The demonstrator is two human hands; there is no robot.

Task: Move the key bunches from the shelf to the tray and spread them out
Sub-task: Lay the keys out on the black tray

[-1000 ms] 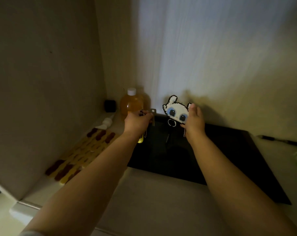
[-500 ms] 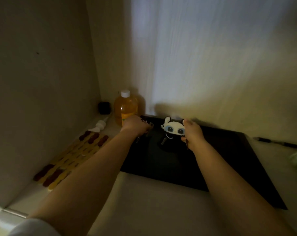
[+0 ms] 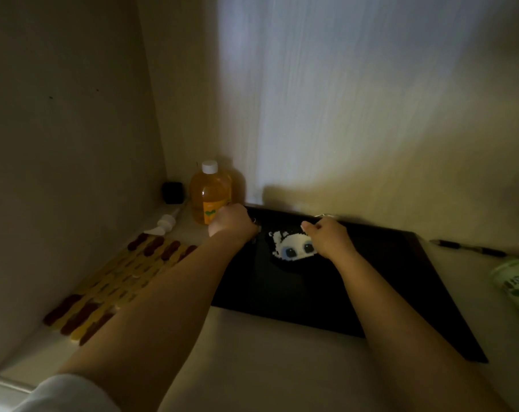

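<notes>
A black tray [image 3: 371, 292] lies on the pale shelf against the back wall. My left hand [image 3: 233, 224] is at the tray's far left corner, closed around a key bunch [image 3: 256, 226]; only a ring and a bit of metal show past the fingers. A white pixel-bead charm [image 3: 291, 248] with two blue eyes lies flat on the tray near the back edge. My right hand [image 3: 326, 237] rests just right of the charm and is closed on the charm bunch's key ring [image 3: 326, 216], which pokes out above the knuckles. Its keys are hidden.
An orange bottle [image 3: 210, 197] with a white cap stands just left of the tray, behind my left hand. A white pump head [image 3: 164, 224] and a yellow-and-brown slatted mat [image 3: 118, 281] lie at the left wall. A pen [image 3: 466, 248] and a green container [image 3: 517, 283] sit right of the tray.
Both hands came down from above the tray to its surface. The charm, held upright before, now lies flat on the tray. The left hand's keys dropped to the tray's corner.
</notes>
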